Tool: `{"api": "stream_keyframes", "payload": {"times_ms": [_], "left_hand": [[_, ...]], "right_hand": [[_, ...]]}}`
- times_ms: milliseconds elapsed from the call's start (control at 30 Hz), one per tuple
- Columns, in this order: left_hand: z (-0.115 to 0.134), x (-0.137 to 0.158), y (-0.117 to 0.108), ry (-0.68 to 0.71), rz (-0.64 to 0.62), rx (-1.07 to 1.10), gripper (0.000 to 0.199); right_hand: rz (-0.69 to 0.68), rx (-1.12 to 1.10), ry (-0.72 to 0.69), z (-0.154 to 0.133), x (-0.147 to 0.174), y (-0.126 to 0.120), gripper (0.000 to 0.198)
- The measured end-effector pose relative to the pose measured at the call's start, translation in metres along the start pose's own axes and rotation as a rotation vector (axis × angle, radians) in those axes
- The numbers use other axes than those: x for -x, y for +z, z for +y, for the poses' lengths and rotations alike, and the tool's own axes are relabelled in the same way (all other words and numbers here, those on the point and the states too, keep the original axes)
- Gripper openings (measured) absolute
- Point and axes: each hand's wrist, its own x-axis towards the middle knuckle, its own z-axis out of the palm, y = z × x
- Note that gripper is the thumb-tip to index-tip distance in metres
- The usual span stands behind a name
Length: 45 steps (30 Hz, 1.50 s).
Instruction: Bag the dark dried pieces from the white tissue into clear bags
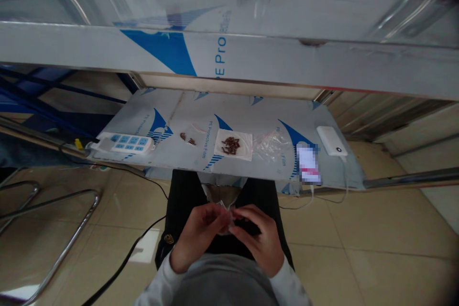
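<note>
Above my lap, my left hand (197, 230) and my right hand (261, 235) meet with closed fingers on a small clear plastic bag (225, 233). Most of the bag is hidden by the fingers, and its contents cannot be made out. Beyond my knees, on the film-covered shelf, small dark brown pieces (230, 145) lie heaped on a white square sheet (242, 155). To the left of that are a few more brown pieces (191, 142) beside a thin clear bag. Several crumpled clear bags (270, 147) lie to the right of the sheet.
A white power strip (131, 144) lies on the shelf's left end. At the right are a phone (308, 163) and a white power bank (332, 141) with cables hanging off the edge. An upper shelf (258, 55) juts out above. Chair legs (81, 234) stand at the left.
</note>
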Motion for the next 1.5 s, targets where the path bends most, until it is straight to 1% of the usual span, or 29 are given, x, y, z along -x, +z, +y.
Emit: {"api": "stream_keyframes", "payload": {"times_ms": [67,133,200,300,400,467,567,667,733,767,833,1000,1067,1100,1133,1167,1233,1267,1300,1333,1400,1467,1500], "left_hand": [[0.002,0.0,0.001,0.012,-0.034,-0.055,0.032],[0.004,0.0,-0.001,0.018,-0.059,-0.12,0.031],[0.005,0.001,-0.004,0.035,-0.079,-0.228,0.03],[0.008,0.004,-0.008,0.062,-0.079,-0.469,0.029],[0.011,0.009,-0.007,0.034,-0.106,-0.633,0.027],[0.012,0.011,-0.004,0.012,-0.083,-0.73,0.023],[0.012,0.011,0.003,0.01,0.039,-0.901,0.018],[0.011,0.011,0.008,-0.018,0.149,-0.992,0.016],[0.008,0.011,0.009,-0.051,0.195,-1.017,0.014],[0.007,0.012,0.01,-0.057,0.211,-1.027,0.013],[0.004,0.013,0.011,-0.035,0.234,-1.032,0.014],[0.007,0.008,0.019,0.123,0.315,-0.921,0.024],[0.012,0.004,0.02,0.172,0.295,-0.865,0.022],[0.015,0.003,0.02,0.194,0.259,-0.834,0.021],[0.019,0.003,0.019,0.212,0.211,-0.801,0.019],[0.022,0.002,0.017,0.225,0.159,-0.766,0.018],[0.029,0.002,0.012,0.235,0.067,-0.706,0.017],[0.032,0.001,0.009,0.231,0.033,-0.685,0.017],[0.034,0.001,0.007,0.225,0.007,-0.671,0.017],[0.037,0.0,0.005,0.221,-0.015,-0.663,0.017],[0.04,-0.001,0.001,0.215,-0.049,-0.669,0.016],[0.042,-0.002,0.0,0.211,-0.042,-0.72,0.015],[0.043,-0.002,-0.001,0.209,-0.018,-0.766,0.015]], "right_hand": [[-0.042,-0.047,0.107,-0.003,-0.001,0.003,0.016],[-0.118,-0.045,0.168,-0.005,-0.003,0.002,0.017],[-0.188,-0.016,0.197,-0.007,-0.004,0.0,0.023],[-0.284,-0.012,0.219,-0.006,-0.004,-0.004,0.035],[-0.342,-0.038,0.251,-0.001,0.001,-0.002,0.043],[-0.315,0.014,0.26,0.003,0.006,0.005,0.042],[-0.19,0.204,0.212,0.007,0.013,0.019,0.035],[0.02,0.37,0.132,0.011,0.017,0.028,0.03],[0.156,0.435,0.099,0.015,0.019,0.027,0.028],[0.2,0.46,0.086,0.016,0.019,0.026,0.027],[0.221,0.487,0.064,0.017,0.018,0.025,0.025],[0.185,0.467,0.065,0.007,0.017,0.025,0.014],[0.149,0.411,0.055,0.003,0.016,0.024,0.012],[0.134,0.369,0.038,0.002,0.014,0.022,0.008],[0.123,0.323,0.012,0.002,0.011,0.019,0.011],[0.11,0.28,-0.024,0.003,0.008,0.015,0.032],[0.048,0.218,-0.106,0.007,-0.002,0.006,0.088],[-0.011,0.196,-0.139,0.009,-0.007,0.002,0.108],[-0.079,0.172,-0.166,0.011,-0.012,-0.002,0.116],[-0.144,0.144,-0.181,0.013,-0.018,-0.005,0.114],[-0.213,0.071,-0.175,0.014,-0.026,-0.007,0.091],[-0.2,0.009,-0.138,0.013,-0.031,-0.006,0.065],[-0.182,-0.006,-0.117,0.012,-0.032,-0.005,0.056]]}}
